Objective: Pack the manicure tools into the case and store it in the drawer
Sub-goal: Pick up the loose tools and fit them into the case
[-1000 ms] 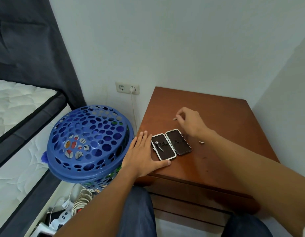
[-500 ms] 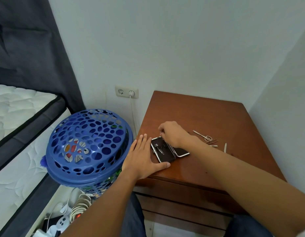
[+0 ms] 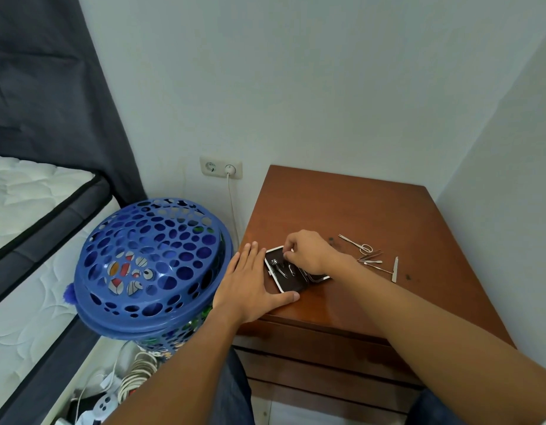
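Note:
An open manicure case [image 3: 284, 277] with a white rim and dark lining lies near the front left of the wooden nightstand [image 3: 372, 210]. My left hand [image 3: 250, 283] rests flat, fingers spread, against the case's left side. My right hand [image 3: 305, 251] hovers over the case, fingers pinched on a small metal tool at the case's top edge. A couple of metal tools sit in the left half; the right half is mostly hidden by my wrist. Small scissors [image 3: 357, 244], thin picks [image 3: 369, 259] and a nail file [image 3: 395, 269] lie loose to the right.
A blue perforated laundry basket [image 3: 152, 265] stands against the nightstand's left side. Drawer fronts [image 3: 311, 348] below the top are shut. A wall socket with a plugged cable [image 3: 221, 169] is behind. A mattress [image 3: 29, 204] lies at left, and coiled cables [image 3: 133, 375] on the floor.
My right hand came back from the loose tools to the case with a small tool and now works it into the left half. My left hand stayed in place.

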